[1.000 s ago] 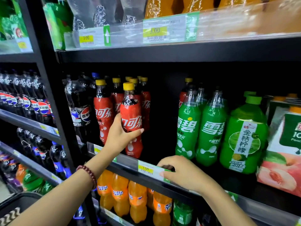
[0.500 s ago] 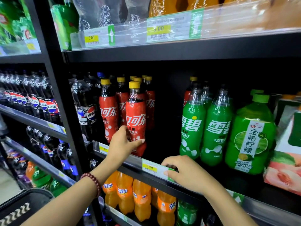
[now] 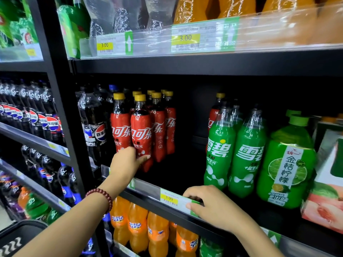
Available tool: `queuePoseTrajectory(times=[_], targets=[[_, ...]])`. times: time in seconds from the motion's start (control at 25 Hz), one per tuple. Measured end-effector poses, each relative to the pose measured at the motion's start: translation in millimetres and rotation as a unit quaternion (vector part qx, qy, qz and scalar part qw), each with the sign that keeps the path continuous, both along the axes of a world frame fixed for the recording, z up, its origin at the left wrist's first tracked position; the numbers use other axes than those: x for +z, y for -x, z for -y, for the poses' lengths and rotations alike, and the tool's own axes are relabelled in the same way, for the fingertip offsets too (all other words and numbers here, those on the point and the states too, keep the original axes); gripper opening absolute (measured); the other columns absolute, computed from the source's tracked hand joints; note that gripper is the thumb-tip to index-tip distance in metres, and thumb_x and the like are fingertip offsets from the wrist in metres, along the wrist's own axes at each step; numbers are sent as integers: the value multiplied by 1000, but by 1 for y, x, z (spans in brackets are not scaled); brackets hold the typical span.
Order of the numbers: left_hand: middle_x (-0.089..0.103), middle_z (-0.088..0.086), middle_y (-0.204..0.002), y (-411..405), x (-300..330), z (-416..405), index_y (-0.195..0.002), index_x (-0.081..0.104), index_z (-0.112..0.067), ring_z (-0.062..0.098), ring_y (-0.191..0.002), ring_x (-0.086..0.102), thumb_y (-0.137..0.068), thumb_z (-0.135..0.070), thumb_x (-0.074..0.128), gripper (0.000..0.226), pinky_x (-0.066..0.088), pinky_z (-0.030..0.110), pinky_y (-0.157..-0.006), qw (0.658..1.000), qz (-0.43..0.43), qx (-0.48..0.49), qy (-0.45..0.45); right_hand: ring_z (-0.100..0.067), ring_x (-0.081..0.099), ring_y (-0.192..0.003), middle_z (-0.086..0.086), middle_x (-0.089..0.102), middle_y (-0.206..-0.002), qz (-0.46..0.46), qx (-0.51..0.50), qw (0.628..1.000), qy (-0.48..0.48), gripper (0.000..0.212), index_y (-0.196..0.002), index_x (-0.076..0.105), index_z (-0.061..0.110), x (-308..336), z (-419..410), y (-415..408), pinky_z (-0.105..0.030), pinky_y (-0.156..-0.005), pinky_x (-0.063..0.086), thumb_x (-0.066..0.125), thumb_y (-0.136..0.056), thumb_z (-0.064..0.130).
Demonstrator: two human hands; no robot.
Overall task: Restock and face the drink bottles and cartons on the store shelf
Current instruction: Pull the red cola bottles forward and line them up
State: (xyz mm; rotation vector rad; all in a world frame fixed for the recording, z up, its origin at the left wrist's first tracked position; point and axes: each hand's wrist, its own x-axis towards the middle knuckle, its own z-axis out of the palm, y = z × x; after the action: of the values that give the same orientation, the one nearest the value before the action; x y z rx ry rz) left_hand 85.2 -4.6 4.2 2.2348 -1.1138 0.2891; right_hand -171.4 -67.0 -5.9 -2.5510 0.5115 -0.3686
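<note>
A red cola bottle with a yellow cap (image 3: 141, 130) stands on the middle shelf among several like it. My left hand (image 3: 128, 163) grips its lower part, thumb on the front. My right hand (image 3: 207, 203) holds the front rail of that shelf (image 3: 148, 190), fingers curled over the edge by a price tag (image 3: 169, 198). Two green soda bottles (image 3: 220, 151) and a big green lemon drink bottle (image 3: 286, 164) stand to the right. A dark gap lies between the red and green rows.
Black cola bottles (image 3: 92, 125) stand left of the red ones. A peach juice carton (image 3: 326, 191) is at the far right. Orange soda bottles (image 3: 139, 225) fill the shelf below. The shelf above (image 3: 185, 64) hangs low. A black basket (image 3: 16, 238) is at the bottom left.
My left hand has carried the red bottle back and to the left, into line with the other red bottles, and slid down to its base. My right hand has stayed on the rail.
</note>
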Motion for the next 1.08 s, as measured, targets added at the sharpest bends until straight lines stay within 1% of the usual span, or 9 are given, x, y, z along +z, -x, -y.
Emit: queuePoseTrajectory(times=[0.12,0.2,0.28,0.48,0.56,0.68,0.8,0.92,1.08], targets=[[58,3,-70,1,-3,-5,-71,54,-11,27,-71,60,-80,-43,71,38,39,31,-59,1000,20,11,-21,-6,57,-70,13,66,-92,-5,-4,1000,0,13,-100,64,26,0,1,1,-26,-66,47,54,-91,24],[50,-2,-62,3,-5,-5,-64,49,-13,23,-63,53,-79,-41,73,40,34,29,-56,1000,9,12,-17,-12,58,-69,12,66,-91,-5,-3,1000,-5,13,-99,64,27,1,1,1,-31,-66,49,54,-91,24],[50,-3,-62,4,-2,-2,-63,47,-15,22,-62,51,-79,-38,74,39,33,29,-57,1000,2,6,-12,-17,60,-73,12,66,-89,-10,-3,1000,-6,12,-98,64,27,1,1,1,-33,-67,50,54,-91,24],[50,-2,-61,0,-2,9,-62,44,-16,25,-63,54,-78,-37,75,41,29,29,-53,1000,-11,-2,2,-12,60,-78,11,66,-92,-11,-3,1000,-4,12,-98,63,26,1,2,0,-31,-72,50,54,-91,25],[56,2,-66,-4,-4,14,-67,49,-13,29,-71,61,-77,-38,75,38,33,30,-56,1000,-13,-9,2,-9,60,-83,11,66,-94,-10,0,1000,-7,12,-98,64,25,1,2,0,-29,-74,50,54,-90,24],[66,11,-80,-7,-2,21,-74,55,-10,31,-78,63,-76,-35,77,34,37,30,-60,1000,-13,-20,6,-8,60,-84,12,66,-93,-10,3,1000,-10,12,-96,64,24,2,4,-1,-29,-76,50,54,-90,23],[68,12,-87,-9,2,27,-82,58,-7,30,-83,64,-76,-34,77,34,36,28,-62,999,-25,-26,-8,-5,60,-88,14,67,-96,-8,4,1000,-13,14,-99,65,25,1,5,-2,-27,-78,50,55,-89,23],[68,11,-92,-9,2,34,-83,56,-8,31,-88,64,-76,-34,77,34,38,28,-65,999,-31,-31,-19,-5,61,-87,13,67,-94,-5,3,1000,-24,14,-98,66,26,1,5,-2,-26,-77,50,56,-88,21],[66,14,-100,-10,1,46,-92,61,-5,34,-92,63,-75,-36,77,39,50,36,-77,999,-37,-27,-21,-9,59,-79,9,67,-89,-5,1,1000,-25,15,-96,66,27,1,5,-2,-29,-74,49,56,-87,20]])
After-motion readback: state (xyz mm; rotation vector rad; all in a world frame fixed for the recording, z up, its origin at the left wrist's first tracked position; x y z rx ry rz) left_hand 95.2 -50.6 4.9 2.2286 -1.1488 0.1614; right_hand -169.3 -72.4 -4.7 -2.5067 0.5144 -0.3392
